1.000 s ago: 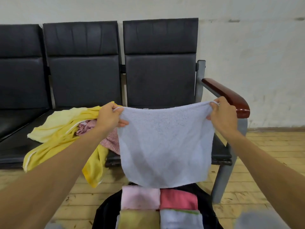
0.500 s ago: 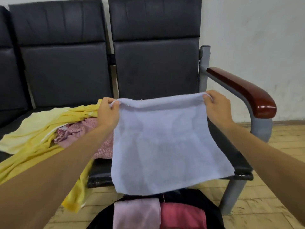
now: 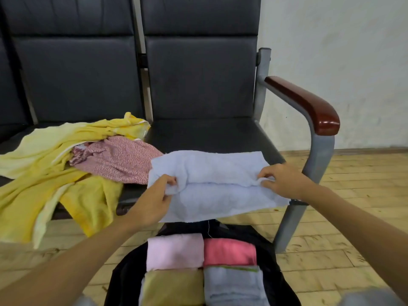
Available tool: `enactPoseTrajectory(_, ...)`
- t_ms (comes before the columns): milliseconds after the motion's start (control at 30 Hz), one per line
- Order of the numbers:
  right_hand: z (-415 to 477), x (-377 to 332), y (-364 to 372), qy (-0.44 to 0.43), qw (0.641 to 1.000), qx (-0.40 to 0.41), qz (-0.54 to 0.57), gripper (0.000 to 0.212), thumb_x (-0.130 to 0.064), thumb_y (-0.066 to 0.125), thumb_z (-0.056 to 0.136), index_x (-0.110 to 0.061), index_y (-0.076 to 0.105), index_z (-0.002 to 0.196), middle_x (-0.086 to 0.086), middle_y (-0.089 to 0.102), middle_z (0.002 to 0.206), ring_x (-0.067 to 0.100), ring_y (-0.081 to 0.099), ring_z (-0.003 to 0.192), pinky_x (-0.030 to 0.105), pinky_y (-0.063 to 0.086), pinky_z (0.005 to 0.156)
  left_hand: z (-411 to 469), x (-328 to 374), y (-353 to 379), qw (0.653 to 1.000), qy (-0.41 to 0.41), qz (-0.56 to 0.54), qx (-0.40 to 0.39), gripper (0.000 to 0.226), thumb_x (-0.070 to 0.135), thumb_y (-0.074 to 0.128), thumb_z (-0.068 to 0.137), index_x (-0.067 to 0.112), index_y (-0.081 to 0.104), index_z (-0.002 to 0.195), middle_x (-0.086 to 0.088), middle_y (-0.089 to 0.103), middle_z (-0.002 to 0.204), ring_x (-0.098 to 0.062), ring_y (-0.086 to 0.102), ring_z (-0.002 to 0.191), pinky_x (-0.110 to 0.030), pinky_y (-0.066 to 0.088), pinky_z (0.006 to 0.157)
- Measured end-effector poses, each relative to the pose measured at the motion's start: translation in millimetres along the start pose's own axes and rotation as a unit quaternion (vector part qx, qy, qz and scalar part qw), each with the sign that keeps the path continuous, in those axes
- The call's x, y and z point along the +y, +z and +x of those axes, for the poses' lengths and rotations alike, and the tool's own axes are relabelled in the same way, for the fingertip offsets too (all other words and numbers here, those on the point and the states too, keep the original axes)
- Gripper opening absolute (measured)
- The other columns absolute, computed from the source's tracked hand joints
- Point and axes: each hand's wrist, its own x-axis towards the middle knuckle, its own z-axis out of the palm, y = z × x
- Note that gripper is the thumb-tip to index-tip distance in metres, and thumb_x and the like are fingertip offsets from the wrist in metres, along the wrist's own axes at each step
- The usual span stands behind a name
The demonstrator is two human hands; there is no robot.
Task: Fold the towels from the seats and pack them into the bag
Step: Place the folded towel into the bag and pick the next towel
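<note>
The pale blue towel (image 3: 216, 191) lies on the front of the seat (image 3: 209, 135) that has the armrest (image 3: 309, 104), and its near edge hangs over the seat's front lip. A fold runs across it from side to side. The left hand (image 3: 154, 199) pinches the towel at the left end of the fold, with thumb and fingers curled round the cloth. The right hand (image 3: 282, 182) pinches a bunch of it at the right end, fingers bent.

On the next seat to the left, a yellow towel (image 3: 44, 173) sprawls loose and hangs off the front. A pink patterned cloth (image 3: 119, 160) is heaped on it, right up against the blue towel.

In front of the seat, on the wooden floor (image 3: 353, 217), the black bag (image 3: 123, 272) stands open. It holds four folded towels: pale pink (image 3: 174, 251) and coral (image 3: 229, 251) nearer the seat, olive (image 3: 172, 288) and grey-blue (image 3: 234, 288) farther from it.
</note>
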Motion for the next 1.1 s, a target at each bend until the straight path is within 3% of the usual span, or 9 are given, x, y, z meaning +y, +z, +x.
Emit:
enactPoseTrajectory(100, 4.8, -6.5, 8.8, 0.027, 0.999, 0.040, 0.019, 0.022, -0.021, 0.054, 0.097, -0.019, 0.069, 0.114, 0.001, 0.070, 0.110, 0.012, 0.052, 0.074, 0.018, 0.038, 0.068, 12.9, -3.4, -1.6, 1.000, -0.003, 0.012, 0.022, 0.031, 0.001, 0.047, 0.095, 0.026, 0.044, 0.112, 0.010, 0.050, 0.121, -0.008, 0.048, 0.111, -0.019, 0.034, 0.090)
enactPoseTrajectory(267, 24.3, -10.0, 28.7, 0.067, 0.992, 0.093, 0.060, 0.022, -0.025, 0.051, 0.100, -0.021, 0.068, 0.114, 0.001, 0.070, 0.107, 0.017, 0.061, 0.085, 0.026, 0.050, 0.078, 42.6, -22.9, 0.0, 0.998, 0.002, 0.033, 0.059, 0.030, -0.001, 0.046, 0.096, 0.020, 0.054, 0.116, 0.010, 0.054, 0.118, -0.008, 0.051, 0.107, -0.016, 0.035, 0.087)
enactPoseTrajectory(367, 38.4, -5.3, 33.8, 0.067, 0.988, 0.109, 0.087, 0.022, -0.025, 0.052, 0.099, -0.019, 0.069, 0.113, -0.002, 0.069, 0.108, 0.015, 0.060, 0.086, 0.024, 0.048, 0.079, 57.2, -27.6, -1.1, 0.995, -0.013, 0.021, 0.094, 0.028, -0.004, 0.047, 0.095, 0.012, 0.063, 0.112, 0.007, 0.059, 0.115, -0.007, 0.052, 0.107, -0.013, 0.036, 0.090)
enactPoseTrajectory(500, 54.0, -2.1, 36.2, 0.066, 0.983, 0.129, 0.117, 0.022, -0.021, 0.051, 0.100, -0.015, 0.071, 0.109, 0.004, 0.071, 0.108, 0.017, 0.062, 0.087, 0.024, 0.048, 0.081, 64.2, -25.4, -3.6, 0.994, -0.004, 0.008, 0.110, 0.029, -0.001, 0.047, 0.096, 0.023, 0.063, 0.095, 0.012, 0.063, 0.104, 0.001, 0.056, 0.097, -0.001, 0.036, 0.083)
enactPoseTrajectory(600, 53.4, -8.8, 28.8, 0.086, 0.964, 0.198, 0.153, 0.022, -0.014, 0.052, 0.099, -0.009, 0.070, 0.112, 0.006, 0.069, 0.111, 0.010, 0.054, 0.089, 0.018, 0.037, 0.083, 57.1, -13.3, -10.6, 0.985, -0.007, -0.046, 0.167, 0.027, 0.003, 0.047, 0.098, 0.025, 0.062, 0.096, 0.015, 0.063, 0.094, 0.007, 0.056, 0.082, -0.005, 0.042, 0.075)
enactPoseTrajectory(667, 48.7, -10.2, 20.5, 0.109, 0.948, 0.242, 0.176, 0.023, -0.010, 0.053, 0.099, -0.006, 0.068, 0.116, 0.009, 0.068, 0.113, 0.010, 0.051, 0.091, 0.020, 0.036, 0.085, 51.0, -4.8, -19.6, 0.974, -0.018, -0.084, 0.210, 0.022, 0.008, 0.048, 0.099, 0.022, 0.062, 0.108, 0.008, 0.060, 0.082, 0.002, 0.049, 0.062, -0.008, 0.038, 0.057)
enactPoseTrajectory(767, 37.0, -7.5, 8.4, 0.127, 0.923, 0.304, 0.201, 0.022, -0.006, 0.052, 0.098, -0.007, 0.070, 0.112, 0.011, 0.069, 0.110, 0.013, 0.052, 0.089, 0.025, 0.042, 0.082, 37.7, 5.0, -34.5, 0.961, -0.004, -0.119, 0.249, 0.019, 0.013, 0.049, 0.100, 0.020, 0.063, 0.111, -0.002, 0.061, 0.080, -0.014, 0.050, 0.069, -0.012, 0.036, 0.056)
enactPoseTrajectory(967, -3.5, 2.6, -10.0, 0.124, 0.917, 0.321, 0.201, 0.021, -0.007, 0.051, 0.099, -0.006, 0.068, 0.110, 0.009, 0.066, 0.098, 0.017, 0.053, 0.086, 0.021, 0.039, 0.075, 2.9, 25.8, -59.0, 0.961, -0.021, -0.196, 0.195, 0.021, 0.010, 0.057, 0.095, 0.025, 0.071, 0.096, 0.000, 0.071, 0.101, -0.023, 0.064, 0.099, -0.036, 0.050, 0.089)
enactPoseTrajectory(1100, -24.2, 8.0, 0.6, 0.091, 0.962, 0.205, 0.157, 0.016, -0.016, 0.055, 0.098, -0.013, 0.071, 0.099, 0.005, 0.067, 0.090, 0.018, 0.056, 0.080, 0.014, 0.036, 0.062, -14.3, 10.4, -63.3, 0.993, -0.032, -0.068, 0.088, 0.013, 0.022, 0.062, 0.086, 0.027, 0.073, 0.089, 0.009, 0.073, 0.100, -0.026, 0.066, 0.095, -0.044, 0.050, 0.089)
